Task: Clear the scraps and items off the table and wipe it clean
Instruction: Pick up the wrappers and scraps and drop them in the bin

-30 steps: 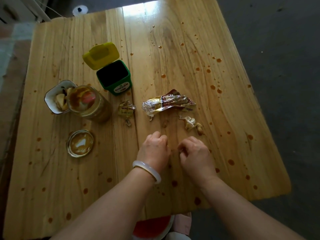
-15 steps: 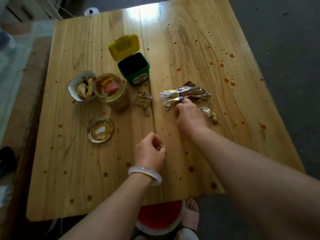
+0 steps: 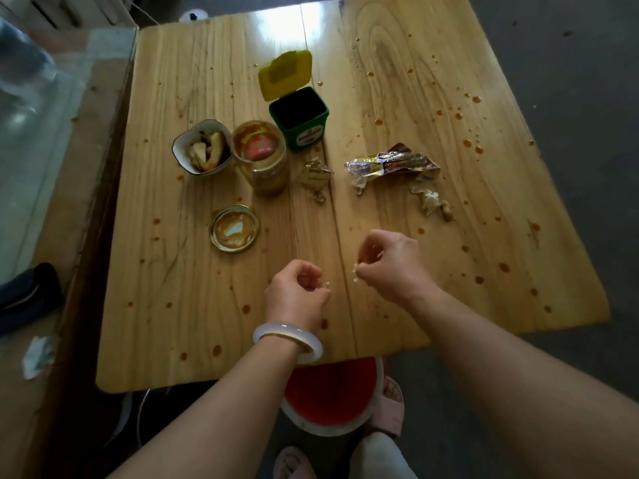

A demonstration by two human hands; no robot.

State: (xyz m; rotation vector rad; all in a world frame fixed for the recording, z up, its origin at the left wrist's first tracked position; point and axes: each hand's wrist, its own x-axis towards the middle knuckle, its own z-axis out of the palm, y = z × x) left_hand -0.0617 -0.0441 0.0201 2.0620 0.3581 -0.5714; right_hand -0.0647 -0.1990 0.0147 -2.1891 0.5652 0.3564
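Sauce-spattered wooden table. Left hand pinches tiny pale scrap, right hand pinches second scrap. Green mini bin, lid open, straight beyond left hand, forward-left of right hand; roughly equal reach imo.

Table before me, spotted with brown drops. On it: bowl just beside jar, lid, open bin, large wrapper, small wrapper, scraps.

This looks like a home: a plank wooden table spotted with sauce carries a bowl of food scraps, an open jar, a crumpled snack wrapper and a small lidded bin. A slipper and a red basin show on the floor below.
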